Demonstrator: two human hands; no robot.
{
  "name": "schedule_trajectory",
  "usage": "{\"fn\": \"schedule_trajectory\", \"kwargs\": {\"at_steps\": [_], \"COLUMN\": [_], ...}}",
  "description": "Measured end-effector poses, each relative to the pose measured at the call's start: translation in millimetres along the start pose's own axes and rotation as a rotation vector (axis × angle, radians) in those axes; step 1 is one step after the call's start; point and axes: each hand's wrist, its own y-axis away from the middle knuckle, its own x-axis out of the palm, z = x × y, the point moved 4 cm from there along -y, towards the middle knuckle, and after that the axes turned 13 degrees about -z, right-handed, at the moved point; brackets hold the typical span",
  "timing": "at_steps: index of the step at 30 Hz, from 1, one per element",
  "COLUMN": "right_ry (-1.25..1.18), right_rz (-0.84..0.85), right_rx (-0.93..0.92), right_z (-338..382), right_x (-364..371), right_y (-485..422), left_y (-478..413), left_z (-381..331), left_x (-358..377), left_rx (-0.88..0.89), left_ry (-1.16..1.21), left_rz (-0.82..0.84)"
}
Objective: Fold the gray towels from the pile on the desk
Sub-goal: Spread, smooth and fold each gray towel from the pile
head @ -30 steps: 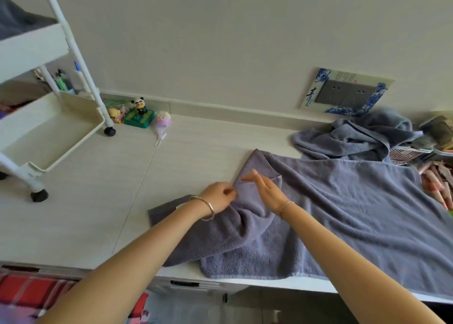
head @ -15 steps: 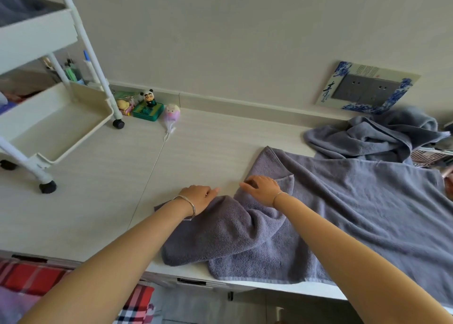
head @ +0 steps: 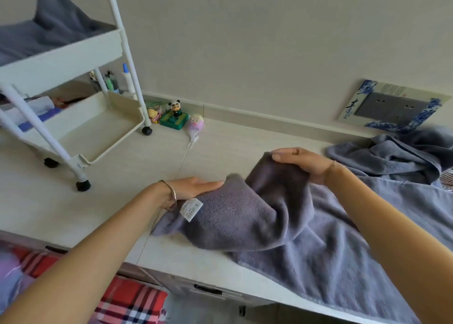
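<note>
Soft daylight; motion blur; wide-angle distortion

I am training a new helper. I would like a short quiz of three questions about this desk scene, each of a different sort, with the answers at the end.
1. True or false: the left hand lies with straight fingers against the gray towel, near its white label.
2. Where does the pile of unfolded towels lie? A. in the trolley's bottom tray. B. at the far right of the desk, below the wall socket. C. on the floor.
3. Fill in: the panda figure stands on a ___ box.

Key: 1 true; 2 B; 3 green.
</note>
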Motion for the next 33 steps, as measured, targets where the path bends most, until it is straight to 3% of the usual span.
{"fn": "schedule_trajectory", "kwargs": {"at_steps": [6,10,15,18,20,25,29,33], "right_ry": [-0.218,-0.261,-0.083,0.121,0.209,0.338,0.633,0.856], "right_rz": [-0.003,-0.065,-0.366,-0.446,-0.439,-0.329,-0.348,-0.368], "right_rx": [-0.18,-0.225,-0.294,-0.345,-0.298,-0.232,-0.301,-0.345], "right_z": [64,99,105,90,67,2,-45,-82], "right_x": [11,37,79,110,128,159,165,178], "right_y": [-24,-52,-107,-138,-147,-141,-135,-121], "left_y": [42,54,48,21,2,-26,-56,-77], "left_z": [-37,-33,0,41,69,102,99,110], "left_x": [-53,-97,-150,-172,-171,-136,-86,-55], "left_rx": [0.22,0.281,0.213,0.091,0.034,-0.08,0.032,-0.081], "left_ry": [0.586,0.703,0.716,0.392,0.203,-0.565,-0.678,-0.732], "left_rz": [-0.062,-0.174,-0.445,-0.782,-0.871,-0.891,-0.727,-0.591]}}
